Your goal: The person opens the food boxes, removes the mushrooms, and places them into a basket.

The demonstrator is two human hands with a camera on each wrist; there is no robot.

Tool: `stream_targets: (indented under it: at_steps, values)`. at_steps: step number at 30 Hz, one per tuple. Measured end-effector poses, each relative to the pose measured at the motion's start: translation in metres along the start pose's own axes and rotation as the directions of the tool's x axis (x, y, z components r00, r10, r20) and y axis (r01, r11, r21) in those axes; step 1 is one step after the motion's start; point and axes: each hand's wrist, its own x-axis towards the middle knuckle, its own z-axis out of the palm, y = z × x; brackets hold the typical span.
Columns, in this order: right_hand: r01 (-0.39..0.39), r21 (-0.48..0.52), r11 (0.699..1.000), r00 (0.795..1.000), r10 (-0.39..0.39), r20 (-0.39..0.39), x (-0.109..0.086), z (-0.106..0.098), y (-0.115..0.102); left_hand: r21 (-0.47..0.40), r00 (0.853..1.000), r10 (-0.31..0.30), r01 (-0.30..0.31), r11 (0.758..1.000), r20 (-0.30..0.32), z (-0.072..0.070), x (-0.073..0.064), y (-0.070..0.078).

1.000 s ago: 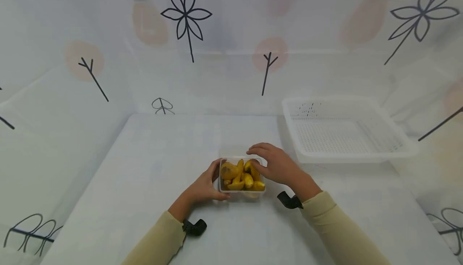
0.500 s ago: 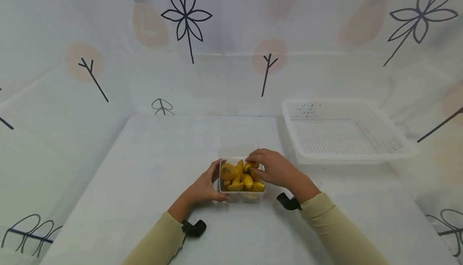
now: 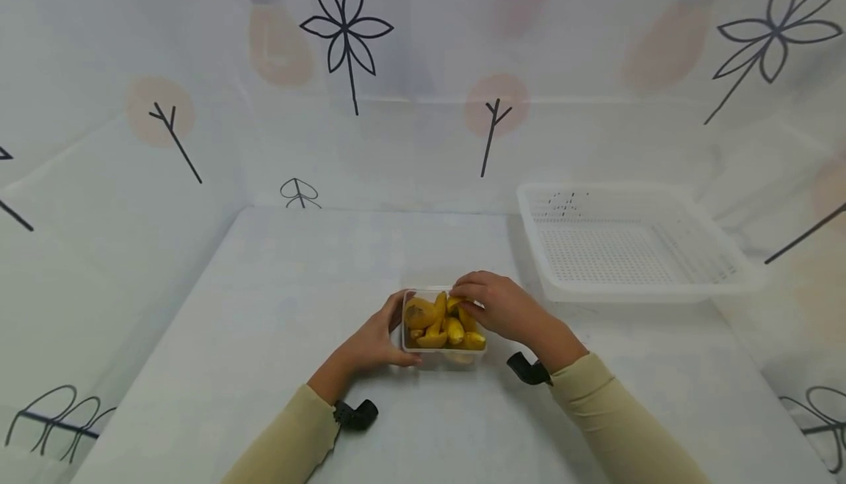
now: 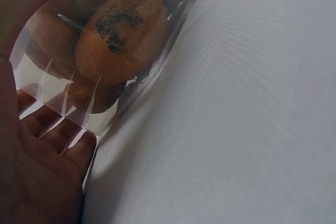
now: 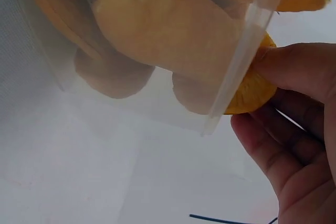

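In the head view, a small clear plastic box [image 3: 436,350] full of yellow fruit-like pieces [image 3: 454,330] stands on the white table. Some pieces are rounded, others long and tapered. My left hand [image 3: 370,337] grips the box's left side, with the thumb at the front and the fingers behind. Through the clear wall in the left wrist view shows a rounded piece [image 4: 123,38] with a dark rough patch. At the box's back right, my right hand [image 3: 505,309] pinches a yellow piece [image 5: 251,94] between thumb and fingers. That piece juts above the rim in the right wrist view.
A white perforated plastic basket [image 3: 641,293] stands at the back right of the table [image 3: 297,271]. White cloth [image 3: 410,146] printed with dark plants and pale orange spots rises behind and at the sides. Both wrists wear black devices [image 3: 357,415].
My right hand has lowered its fingers onto a yellow piece at the back right and taken hold of it. The left hand keeps its grip on the box.
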Motion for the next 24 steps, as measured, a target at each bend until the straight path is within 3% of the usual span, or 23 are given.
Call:
stream_targets:
  at_steps: [12,24]
  values:
    - [0.061,-0.025,0.998,0.991,-0.063,-0.117,0.001,-0.022,0.0,0.02,1.0,-0.009,0.009,1.0,0.004,-0.001,0.001,0.001]
    - [0.065,-0.061,0.996,0.953,-0.08,-0.291,-0.004,-0.037,0.01,0.018,0.999,-0.036,0.036,0.999,0.031,0.0,0.001,0.003]
